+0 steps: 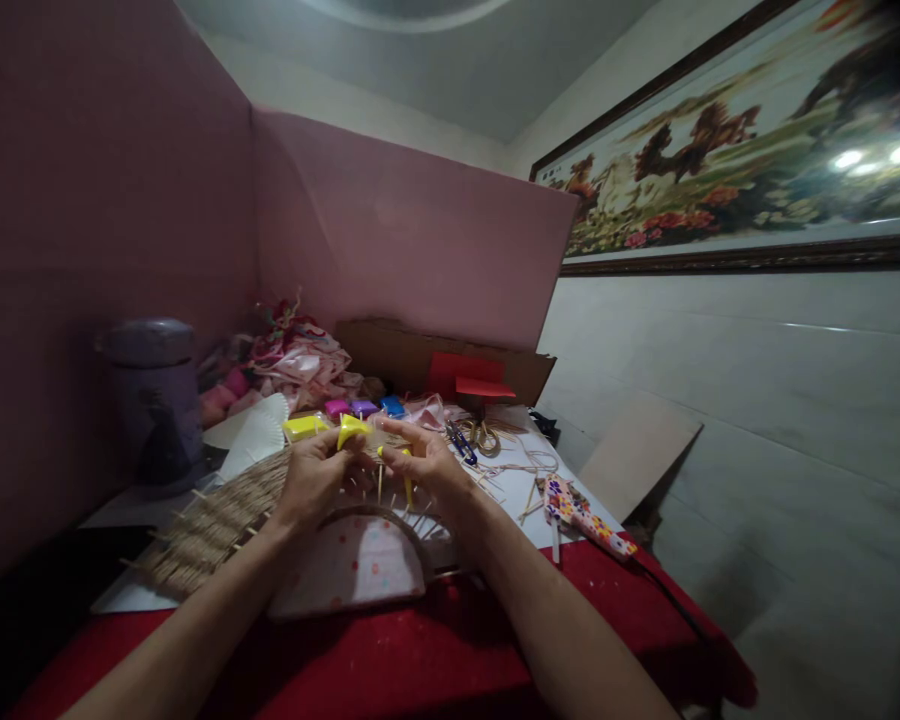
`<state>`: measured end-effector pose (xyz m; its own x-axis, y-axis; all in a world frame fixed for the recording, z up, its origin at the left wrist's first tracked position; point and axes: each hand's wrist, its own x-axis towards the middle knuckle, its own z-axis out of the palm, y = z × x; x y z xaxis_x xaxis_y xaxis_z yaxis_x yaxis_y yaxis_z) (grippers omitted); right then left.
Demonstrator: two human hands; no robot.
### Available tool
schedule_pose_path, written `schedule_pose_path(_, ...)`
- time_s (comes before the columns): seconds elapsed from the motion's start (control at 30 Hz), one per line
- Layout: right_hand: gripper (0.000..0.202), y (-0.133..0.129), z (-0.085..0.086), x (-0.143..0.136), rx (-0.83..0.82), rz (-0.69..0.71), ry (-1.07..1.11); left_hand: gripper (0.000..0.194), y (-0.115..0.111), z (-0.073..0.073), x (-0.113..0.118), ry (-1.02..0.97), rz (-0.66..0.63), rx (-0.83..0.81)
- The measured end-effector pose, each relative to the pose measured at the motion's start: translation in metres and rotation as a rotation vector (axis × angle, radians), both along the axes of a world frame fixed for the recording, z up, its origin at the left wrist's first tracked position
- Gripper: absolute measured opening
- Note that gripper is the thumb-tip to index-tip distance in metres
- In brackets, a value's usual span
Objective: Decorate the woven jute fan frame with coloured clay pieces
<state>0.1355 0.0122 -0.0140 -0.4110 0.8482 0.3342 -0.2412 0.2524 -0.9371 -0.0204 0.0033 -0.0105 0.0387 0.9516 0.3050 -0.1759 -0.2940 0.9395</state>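
My left hand (313, 475) pinches a soft yellow piece that looks like modelling clay (354, 430) between thumb and fingers. Close on its right, my right hand (427, 465) has thumb and forefinger curled toward each other; a pale blur lies at their tips, and I cannot make out what it is. Below the hands, a thin stick (380, 482) with a yellow tip stands up, and more yellow shows by the right fingers. An arched woven straw piece (225, 515) with sticks poking from its edges lies under my left hand, curving around a pale spotted half-round panel (352, 570).
A yellow packet (304, 427) and pink, purple and blue packets (363, 408) lie behind the hands. A purple canister (157, 405) stands left, near piled pink fabric (307, 365). Blue-handled snippers (461, 442) and a flowered glue gun (581, 515) with a cord lie right.
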Motion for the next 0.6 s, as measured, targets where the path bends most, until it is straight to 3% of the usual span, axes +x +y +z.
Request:
schedule_pose_path(0.17,0.047,-0.004,0.003,0.001,0.006,0.003,-0.066,0.031,0.004,0.001,-0.001,-0.180,-0.114,-0.116)
schedule_pose_path(0.4,0.026,-0.003,0.011,0.000,0.114,-0.315,0.106,0.018,0.007,0.004,-0.003,-0.271,0.002,-0.108)
schedule_pose_path(0.6,0.016,-0.005,0.006,-0.005,0.324,-0.486,-0.072,0.021,0.006,0.004,-0.001,-0.257,0.002,-0.092)
